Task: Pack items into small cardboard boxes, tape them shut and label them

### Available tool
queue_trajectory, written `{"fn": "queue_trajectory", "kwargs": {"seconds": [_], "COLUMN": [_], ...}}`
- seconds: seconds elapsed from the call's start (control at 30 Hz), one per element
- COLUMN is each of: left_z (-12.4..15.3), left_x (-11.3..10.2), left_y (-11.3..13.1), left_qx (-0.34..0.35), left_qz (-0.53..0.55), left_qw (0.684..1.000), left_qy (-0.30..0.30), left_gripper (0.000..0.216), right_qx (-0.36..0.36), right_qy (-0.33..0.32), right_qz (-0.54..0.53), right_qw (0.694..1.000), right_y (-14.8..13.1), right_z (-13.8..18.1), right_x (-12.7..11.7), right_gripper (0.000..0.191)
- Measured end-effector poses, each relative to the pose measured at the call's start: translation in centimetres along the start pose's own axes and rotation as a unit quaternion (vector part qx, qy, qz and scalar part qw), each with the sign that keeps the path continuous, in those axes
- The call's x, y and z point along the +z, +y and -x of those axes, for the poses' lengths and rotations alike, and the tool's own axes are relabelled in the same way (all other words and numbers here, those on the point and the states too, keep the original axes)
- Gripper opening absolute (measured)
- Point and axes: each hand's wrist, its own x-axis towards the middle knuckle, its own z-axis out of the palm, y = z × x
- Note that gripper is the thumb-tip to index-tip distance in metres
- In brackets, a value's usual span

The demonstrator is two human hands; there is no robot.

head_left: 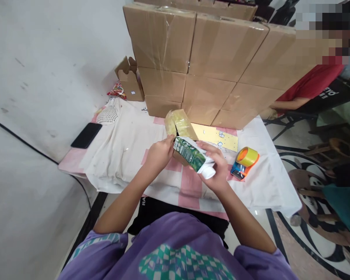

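A green-and-white carton (189,153) with a white screw cap lies tilted across the middle of the table, its cap end toward me. My right hand (215,165) is closed around the cap end. Behind and beneath the carton is a small cardboard box (185,124), its flaps up and coated with yellowish tape. With bent fingers, my left hand (160,153) grips the box's left edge, close to the carton's far end. The carton and fingers hide much of the box.
Stacked taped cardboard boxes (216,50) wall off the back. A tape dispenser (245,162) stands at right, a black phone (86,135) and white mesh cup (107,115) at left. An open box (131,85) sits behind. A person in a red sleeve (306,85) is at right.
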Motion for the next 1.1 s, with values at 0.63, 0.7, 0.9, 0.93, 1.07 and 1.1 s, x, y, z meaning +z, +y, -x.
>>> {"fn": "queue_trajectory", "kwargs": {"seconds": [0.63,0.7,0.9,0.93,1.07,1.1], "left_z": [-0.7,-0.8,-4.3,-5.2,-8.0,-8.5], "left_x": [-0.2,-0.3,-2.2,-2.5,-3.0,-2.9], "left_y": [1.9,1.8,-2.1,-2.9,-4.1,-4.0], "left_qx": [-0.035,-0.035,0.260,0.303,0.381,0.389], "left_qz": [0.030,0.013,0.016,0.019,-0.007,-0.018], "left_qw": [0.999,0.999,0.962,0.946,0.911,0.907], "left_qy": [0.003,0.013,-0.080,-0.114,-0.155,-0.158], "left_gripper": [0.033,0.031,0.057,0.061,0.061,0.058], "right_qx": [-0.237,-0.239,-0.261,-0.259,-0.227,-0.218], "right_qy": [-0.187,-0.193,-0.173,-0.171,-0.157,-0.155], "right_qz": [0.172,0.168,0.134,0.132,0.143,0.147], "right_qw": [0.938,0.937,0.940,0.941,0.951,0.952], "right_y": [3.8,3.9,4.7,4.7,4.8,4.8], "right_z": [0.7,0.6,1.2,1.2,1.1,1.1], "right_x": [-3.2,-3.5,-2.9,-2.8,-2.7,-2.7], "right_gripper": [0.025,0.024,0.023,0.023,0.021,0.020]}}
